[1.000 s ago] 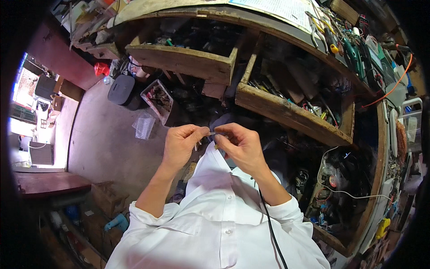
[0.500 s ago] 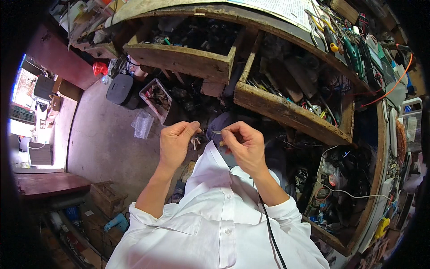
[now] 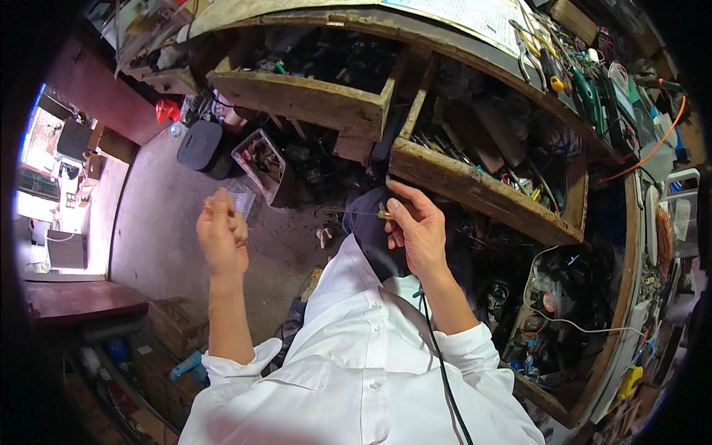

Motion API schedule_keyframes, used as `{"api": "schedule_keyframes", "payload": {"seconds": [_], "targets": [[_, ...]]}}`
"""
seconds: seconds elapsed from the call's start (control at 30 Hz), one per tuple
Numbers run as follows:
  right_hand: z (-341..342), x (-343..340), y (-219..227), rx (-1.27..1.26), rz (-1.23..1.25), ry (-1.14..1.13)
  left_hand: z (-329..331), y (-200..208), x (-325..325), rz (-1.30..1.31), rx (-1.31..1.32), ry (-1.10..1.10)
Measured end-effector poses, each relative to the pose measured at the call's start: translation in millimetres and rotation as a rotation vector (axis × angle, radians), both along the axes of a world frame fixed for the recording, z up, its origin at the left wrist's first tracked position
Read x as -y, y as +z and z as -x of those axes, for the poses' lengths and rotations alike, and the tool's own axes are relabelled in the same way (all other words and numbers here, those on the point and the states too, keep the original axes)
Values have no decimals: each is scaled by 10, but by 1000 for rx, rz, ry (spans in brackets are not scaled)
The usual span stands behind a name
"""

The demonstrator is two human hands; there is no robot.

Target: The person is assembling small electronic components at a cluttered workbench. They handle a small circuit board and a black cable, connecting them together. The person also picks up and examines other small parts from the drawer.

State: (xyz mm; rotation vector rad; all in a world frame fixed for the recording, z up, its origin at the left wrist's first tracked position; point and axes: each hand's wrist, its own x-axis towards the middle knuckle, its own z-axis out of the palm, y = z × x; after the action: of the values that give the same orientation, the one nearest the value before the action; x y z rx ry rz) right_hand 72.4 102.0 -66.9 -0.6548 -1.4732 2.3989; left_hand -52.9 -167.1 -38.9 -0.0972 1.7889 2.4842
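My right hand [image 3: 421, 233] pinches a small yellow, brass-coloured piece [image 3: 383, 214] between thumb and fingers, in front of the half-open drawer. The exact kind of the piece is too small to tell. A very thin thread or wire [image 3: 345, 211] seems to run from it toward the left, faint against the floor. Well apart on the left, my left hand [image 3: 222, 236] is raised with its fingers curled closed. Whatever it grips, if anything, is hidden in the fingers. Both forearms come out of rolled white sleeves.
A wooden drawer [image 3: 482, 193] with tools juts out at right of centre, another drawer [image 3: 297, 100] beyond it. Pliers [image 3: 530, 55] lie on the workbench. Below stand a litter-filled bin [image 3: 259, 170] and a black lidded bin [image 3: 200, 147]. A black cord [image 3: 443, 363] hangs over my shirt.
My left hand has moved away to the left, widening the gap between the hands. My right hand has turned slightly, its index finger lifted, the small yellow piece still in its pinch.
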Motion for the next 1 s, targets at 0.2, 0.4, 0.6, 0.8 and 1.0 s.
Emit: {"api": "schedule_keyframes", "payload": {"seconds": [0.2,0.4,0.6,0.8,1.0], "targets": [[-10,5,-25,-28,-13,97,9,194,154,-242,-112,92],[-33,6,-19,-3,-87,136,-138,165,-126,127,-135,32],[-97,50,91,-18,-132,200,-365,36,-475,154,-223,-405],[-157,95,274,-53,-188,271,-486,158,-700,286,-16,-768],[-179,127,317,-57,-249,278,-486,53,-695,329,18,-919]]}}
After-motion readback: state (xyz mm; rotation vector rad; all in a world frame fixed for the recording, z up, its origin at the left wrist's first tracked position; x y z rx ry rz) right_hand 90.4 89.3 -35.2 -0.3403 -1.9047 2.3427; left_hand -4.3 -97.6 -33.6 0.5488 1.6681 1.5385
